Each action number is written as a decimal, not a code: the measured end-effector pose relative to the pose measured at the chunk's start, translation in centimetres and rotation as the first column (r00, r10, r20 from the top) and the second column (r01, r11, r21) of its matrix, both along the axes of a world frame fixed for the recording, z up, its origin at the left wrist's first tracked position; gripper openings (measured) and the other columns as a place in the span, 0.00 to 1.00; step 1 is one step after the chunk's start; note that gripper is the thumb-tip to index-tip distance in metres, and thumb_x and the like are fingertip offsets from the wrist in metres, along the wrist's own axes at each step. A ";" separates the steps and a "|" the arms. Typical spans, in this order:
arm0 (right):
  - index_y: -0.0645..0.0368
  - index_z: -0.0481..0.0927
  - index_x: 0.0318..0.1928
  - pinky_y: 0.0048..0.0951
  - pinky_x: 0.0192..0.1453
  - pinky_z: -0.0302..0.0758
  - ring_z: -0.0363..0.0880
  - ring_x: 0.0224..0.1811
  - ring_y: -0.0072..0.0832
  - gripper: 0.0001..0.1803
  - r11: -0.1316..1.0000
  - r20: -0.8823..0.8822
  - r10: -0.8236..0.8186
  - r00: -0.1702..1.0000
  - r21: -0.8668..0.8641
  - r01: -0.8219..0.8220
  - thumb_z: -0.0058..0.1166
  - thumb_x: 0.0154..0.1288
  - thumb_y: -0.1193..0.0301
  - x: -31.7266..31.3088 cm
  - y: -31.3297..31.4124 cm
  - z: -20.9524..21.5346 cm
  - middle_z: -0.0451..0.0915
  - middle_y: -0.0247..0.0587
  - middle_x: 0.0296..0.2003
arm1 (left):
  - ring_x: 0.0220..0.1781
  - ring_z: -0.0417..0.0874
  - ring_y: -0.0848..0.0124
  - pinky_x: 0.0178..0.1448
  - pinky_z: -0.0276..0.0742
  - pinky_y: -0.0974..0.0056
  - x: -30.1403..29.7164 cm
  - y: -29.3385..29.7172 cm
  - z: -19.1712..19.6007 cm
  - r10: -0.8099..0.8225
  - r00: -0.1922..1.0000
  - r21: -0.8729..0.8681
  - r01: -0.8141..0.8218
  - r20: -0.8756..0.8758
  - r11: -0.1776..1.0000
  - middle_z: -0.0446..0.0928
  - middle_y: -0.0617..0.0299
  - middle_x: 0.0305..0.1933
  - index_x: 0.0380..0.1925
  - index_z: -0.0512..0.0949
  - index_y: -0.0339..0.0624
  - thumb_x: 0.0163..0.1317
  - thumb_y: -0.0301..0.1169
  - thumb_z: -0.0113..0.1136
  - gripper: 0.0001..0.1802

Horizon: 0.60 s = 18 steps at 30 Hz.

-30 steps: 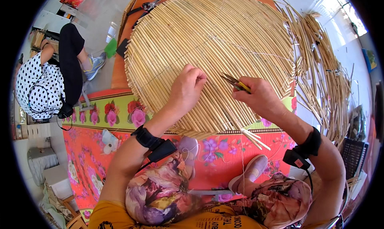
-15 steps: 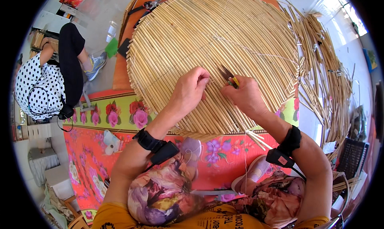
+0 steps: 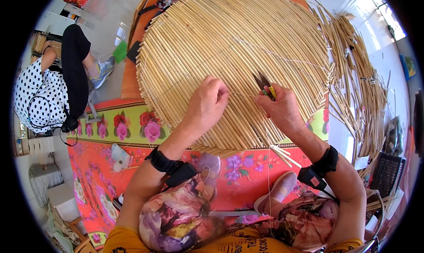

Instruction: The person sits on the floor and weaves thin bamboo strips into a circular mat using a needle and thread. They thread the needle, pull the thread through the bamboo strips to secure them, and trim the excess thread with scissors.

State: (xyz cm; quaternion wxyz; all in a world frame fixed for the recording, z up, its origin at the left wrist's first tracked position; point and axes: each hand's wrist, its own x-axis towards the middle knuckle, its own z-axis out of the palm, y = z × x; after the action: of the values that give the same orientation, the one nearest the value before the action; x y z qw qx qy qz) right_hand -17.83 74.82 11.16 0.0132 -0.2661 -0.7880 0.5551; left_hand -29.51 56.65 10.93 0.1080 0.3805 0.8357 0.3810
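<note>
A large round mat of straight reed stalks [image 3: 194,45], stitched across with thin thread, lies in front of me. Over its near half, my left hand [image 3: 206,102] is closed in a pinch on a pale thread [image 3: 243,94]. The thread runs across to my right hand [image 3: 283,109], which is wrapped round a pair of small snips [image 3: 264,81] with yellow-green handles. Their dark blades point away from me, a little apart, above the reeds. The fingertips of my right hand are partly hidden, so how they meet the thread is unclear.
Pruning shears [image 3: 164,4] lie by the mat's far left edge on the orange tabletop [image 3: 132,78]. Loose reeds [image 3: 360,72] are heaped on the floor at right. Cut reed ends [image 3: 285,155] stick out near my knees. Another person [image 3: 46,91] sits at left.
My right hand has moved right with the snips, away from my left hand. The gap between the hands has widened, and the thread now shows stretched across it.
</note>
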 end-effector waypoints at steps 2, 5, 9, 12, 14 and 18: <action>0.68 0.76 0.30 0.39 0.29 0.72 0.76 0.21 0.43 0.12 0.985 0.009 0.036 0.999 0.169 -0.037 0.58 0.57 0.69 0.4 -0.1 -0.1 0.74 0.53 0.18 | 0.30 0.80 0.66 0.34 0.75 0.64 0.0 -0.2 0.0 0.000 0.999 0.007 0.001 -0.038 1.000 0.75 0.56 0.28 0.33 0.73 0.33 0.61 0.22 0.58 0.04; 0.68 0.75 0.31 0.44 0.33 0.72 0.76 0.27 0.53 0.13 0.953 0.005 0.088 0.996 0.290 -0.086 0.58 0.57 0.68 0.6 -0.4 0.7 0.75 0.58 0.23 | 0.29 0.82 0.61 0.34 0.76 0.57 0.5 0.1 1.9 0.151 0.883 -0.109 -0.113 0.445 0.988 0.76 0.54 0.23 0.35 0.70 0.35 0.61 0.24 0.57 0.06; 0.69 0.74 0.31 0.44 0.34 0.71 0.76 0.29 0.52 0.14 0.945 -0.094 0.093 0.991 0.323 -0.058 0.57 0.60 0.67 0.7 -0.5 1.2 0.75 0.59 0.26 | 0.25 0.82 0.65 0.30 0.75 0.59 0.6 -0.3 2.1 0.098 0.941 -0.127 -0.060 0.324 0.990 0.77 0.57 0.21 0.38 0.70 0.36 0.62 0.27 0.59 0.09; 0.68 0.75 0.33 0.40 0.34 0.70 0.74 0.28 0.45 0.15 0.945 -0.099 0.082 0.992 0.323 -0.046 0.55 0.64 0.65 0.5 -0.6 2.0 0.75 0.55 0.26 | 0.23 0.80 0.70 0.28 0.74 0.64 1.0 -0.2 1.6 0.027 0.998 -0.167 -0.017 0.056 0.986 0.76 0.58 0.21 0.39 0.73 0.36 0.60 0.28 0.62 0.11; 0.67 0.77 0.35 0.33 0.32 0.70 0.73 0.26 0.30 0.15 0.946 -0.039 0.068 0.997 0.321 -0.052 0.54 0.67 0.64 0.5 -0.7 2.6 0.74 0.47 0.23 | 0.23 0.81 0.70 0.29 0.75 0.65 1.1 0.0 1.3 -0.026 0.993 -0.224 -0.001 -0.118 0.975 0.77 0.57 0.22 0.38 0.74 0.35 0.58 0.29 0.64 0.12; 0.65 0.79 0.38 0.33 0.34 0.71 0.75 0.28 0.31 0.16 0.963 -0.143 0.041 0.989 0.269 -0.001 0.52 0.68 0.62 0.8 -0.9 2.4 0.75 0.46 0.24 | 0.24 0.81 0.69 0.31 0.76 0.65 0.7 -0.3 -0.2 0.056 0.998 -0.112 -0.058 -0.016 0.992 0.79 0.55 0.24 0.34 0.77 0.33 0.56 0.26 0.64 0.08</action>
State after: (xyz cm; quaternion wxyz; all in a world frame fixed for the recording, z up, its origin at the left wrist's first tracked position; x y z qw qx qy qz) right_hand -16.99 73.92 13.58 0.1015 -0.2119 -0.8555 0.4615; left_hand -28.79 56.38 10.69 0.1130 0.3522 0.8671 0.3336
